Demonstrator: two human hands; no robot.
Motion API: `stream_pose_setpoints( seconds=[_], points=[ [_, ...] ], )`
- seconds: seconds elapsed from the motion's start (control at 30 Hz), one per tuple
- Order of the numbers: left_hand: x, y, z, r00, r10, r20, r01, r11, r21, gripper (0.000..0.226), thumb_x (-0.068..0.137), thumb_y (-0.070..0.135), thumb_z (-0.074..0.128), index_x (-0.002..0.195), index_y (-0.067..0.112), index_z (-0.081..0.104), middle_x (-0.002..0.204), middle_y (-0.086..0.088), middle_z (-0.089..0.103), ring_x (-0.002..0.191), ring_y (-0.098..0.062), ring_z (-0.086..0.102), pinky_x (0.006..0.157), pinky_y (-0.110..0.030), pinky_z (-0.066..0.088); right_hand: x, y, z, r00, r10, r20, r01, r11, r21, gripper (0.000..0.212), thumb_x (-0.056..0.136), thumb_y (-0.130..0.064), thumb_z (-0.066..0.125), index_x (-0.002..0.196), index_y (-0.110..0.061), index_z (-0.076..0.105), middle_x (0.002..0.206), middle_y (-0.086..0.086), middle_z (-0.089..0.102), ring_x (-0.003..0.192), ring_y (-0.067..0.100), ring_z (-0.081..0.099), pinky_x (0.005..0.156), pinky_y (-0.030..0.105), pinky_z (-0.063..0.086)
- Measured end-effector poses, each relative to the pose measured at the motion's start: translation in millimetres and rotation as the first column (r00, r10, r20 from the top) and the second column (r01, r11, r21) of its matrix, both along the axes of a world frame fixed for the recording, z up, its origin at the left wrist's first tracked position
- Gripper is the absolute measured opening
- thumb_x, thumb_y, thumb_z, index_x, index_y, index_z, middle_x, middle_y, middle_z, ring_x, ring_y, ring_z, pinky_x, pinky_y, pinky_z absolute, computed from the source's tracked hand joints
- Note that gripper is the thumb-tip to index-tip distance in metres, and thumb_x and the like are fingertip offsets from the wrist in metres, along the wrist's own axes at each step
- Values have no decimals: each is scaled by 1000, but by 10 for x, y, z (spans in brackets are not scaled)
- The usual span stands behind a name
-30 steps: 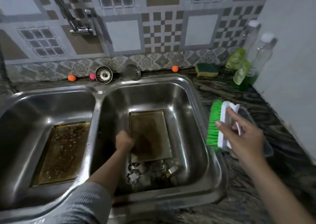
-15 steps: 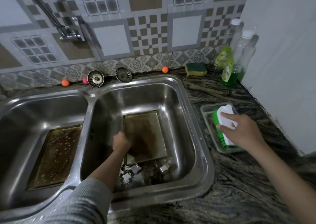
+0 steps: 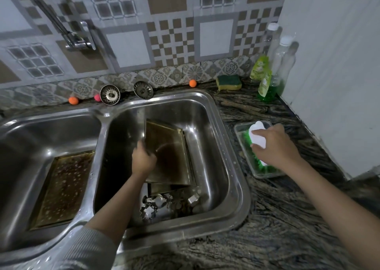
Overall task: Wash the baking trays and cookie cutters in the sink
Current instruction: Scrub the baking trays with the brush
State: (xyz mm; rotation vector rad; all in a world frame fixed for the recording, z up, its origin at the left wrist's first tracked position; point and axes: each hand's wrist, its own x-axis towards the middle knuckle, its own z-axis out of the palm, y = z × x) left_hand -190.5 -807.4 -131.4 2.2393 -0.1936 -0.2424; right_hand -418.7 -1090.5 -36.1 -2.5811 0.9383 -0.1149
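Left hand (image 3: pixel 144 159) grips tilted tray (image 3: pixel 168 156); right hand (image 3: pixel 273 146) grips brush (image 3: pixel 258 135)

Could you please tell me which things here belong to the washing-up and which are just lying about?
In use: tilted tray in left hand; brush under right hand; second tray; cookie cutters.
Lying about: sponge, bottles, strainers, small balls.

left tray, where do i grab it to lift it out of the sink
Take the left tray by its raised rim on a long edge, coming from above. It lies flat on the floor of the left basin, so no edge is lifted, and fingers must hook under the lip. The surface looks greasy and wet, so pinch the rim rather than press the flat.
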Motion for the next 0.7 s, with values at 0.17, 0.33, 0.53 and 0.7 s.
stream_pose_setpoints(
  seconds=[0.17, 0.33, 0.53, 0.7],
  points=[
    [-60, 5, 234, 999, 13, 42, -8, 994, -110, 64, 84, -7, 50, 139, 24, 41, 116, -6, 57, 109, -20, 55, 91, -36, 50, -21, 143, 371, 935, -4, 355, -4, 1000, 21, 48, 87, -28, 62, 134, -22, 53, 123, 9, 42, 102, 23, 50, 81, 27, 40],
    [-306, 55, 520, 996, 89, 31, -74, 946, -315, 58, 87, -11, 44, 136, 21, 46, 97, 10, 53, 104, -19, 57, 90, -39, 54, 261, 822, 423, 851, 146, 505, -237, 964, 122, 46, 86, -30, 64, 132, -30, 54, 110, -1, 47, 94, 16, 52, 74, 23, 49],
    [-674, 77, 676, 985, 152, 85, -97, 882, -461, 41, 94, 1, 46, 124, 28, 54, 125, -2, 59, 117, -18, 56, 100, -47, 48, 870, 1555, 1, 810, 453, 373, -487, 873, -3, 48, 88, -35, 56, 136, -32, 49, 127, 2, 44, 110, 25, 50, 83, 36, 50],
    [-884, 211, 799, 990, 131, 48, -85, 838, -539, 40, 96, 4, 46, 124, 31, 57, 121, 0, 62, 107, -11, 62, 93, -41, 54, 1532, 1282, 124, 880, 291, 375, -292, 955, -56, 50, 89, -31, 52, 138, -24, 47, 129, 11, 49, 114, 34, 48, 86, 37, 44]
  ],
)
